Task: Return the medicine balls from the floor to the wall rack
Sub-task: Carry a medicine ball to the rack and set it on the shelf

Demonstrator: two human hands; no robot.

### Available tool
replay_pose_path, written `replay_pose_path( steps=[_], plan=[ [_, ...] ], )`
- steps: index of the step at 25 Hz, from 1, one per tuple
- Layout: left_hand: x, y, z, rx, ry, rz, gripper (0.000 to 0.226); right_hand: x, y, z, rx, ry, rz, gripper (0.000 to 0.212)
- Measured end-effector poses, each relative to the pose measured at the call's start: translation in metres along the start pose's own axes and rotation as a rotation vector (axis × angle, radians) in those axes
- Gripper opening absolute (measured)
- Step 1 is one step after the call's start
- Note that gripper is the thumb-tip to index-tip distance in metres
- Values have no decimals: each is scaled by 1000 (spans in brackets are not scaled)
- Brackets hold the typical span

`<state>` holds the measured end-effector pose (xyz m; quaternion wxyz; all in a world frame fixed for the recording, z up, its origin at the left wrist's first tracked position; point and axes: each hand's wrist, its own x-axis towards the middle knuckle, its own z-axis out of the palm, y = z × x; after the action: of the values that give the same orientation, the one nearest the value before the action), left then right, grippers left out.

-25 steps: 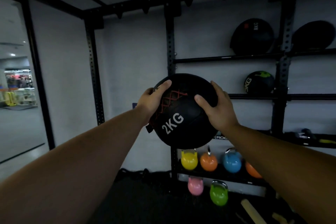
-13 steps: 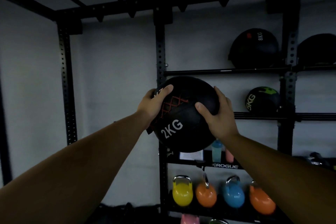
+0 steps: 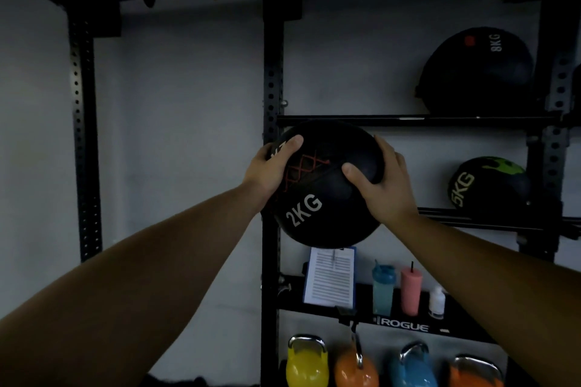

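Right now I see the 2KG medicine ball [image 3: 323, 198] held up in the air, in front of the rack's middle upright [image 3: 272, 72] and covering part of it. Its white "2KG" print faces me and red lacing shows above the print. I cannot tell whether it touches the rack.

Both hands carry it. My left hand [image 3: 270, 166] clasps the side of the ball that lies over the upright, fingers spread wide and curved on the skin, the thumb lying over the lacing. My right hand [image 3: 383, 185] clasps the side away from the upright, equally wide, thumb pressed on the front and fingers wrapped over the top.

To the right of the upright an upper rail [image 3: 408, 120] runs out level with the ball's top. Far along it sits an 8KG ball [image 3: 478, 72], and on the rail below, equally far from the upright, a 5KG ball [image 3: 490, 185]. Lower, just right of the upright, a clipboard [image 3: 330, 280] leans on a shelf, then a blue bottle [image 3: 383, 289], a pink cup [image 3: 411, 292] and a small white bottle [image 3: 437, 302]. At the upright's foot stand coloured kettlebells [image 3: 306, 361].
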<state>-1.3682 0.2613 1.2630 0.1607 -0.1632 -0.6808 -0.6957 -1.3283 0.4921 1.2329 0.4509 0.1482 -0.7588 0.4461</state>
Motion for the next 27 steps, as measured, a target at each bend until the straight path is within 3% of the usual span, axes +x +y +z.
replay_pose_path(
  steps=[6,16,19,22,25,27],
  plan=[
    [142,-67,16,54,-65,13,136,68,102,71,-17,70,45,115],
    [412,-214,22,157,-171,45,137,206,289,236,-44,119,221,116],
    [443,-274,26,394,-236,246,118,225,337,286,-200,28,270,103],
    [475,-288,22,395,-178,377,109,264,352,308,-267,77,172,81],
    [493,-293,34,481,-259,427,114,289,374,298,-353,143,177,62],
    [490,-307,40,588,-282,492,125,299,387,284,-621,182,282,51]
  ],
)
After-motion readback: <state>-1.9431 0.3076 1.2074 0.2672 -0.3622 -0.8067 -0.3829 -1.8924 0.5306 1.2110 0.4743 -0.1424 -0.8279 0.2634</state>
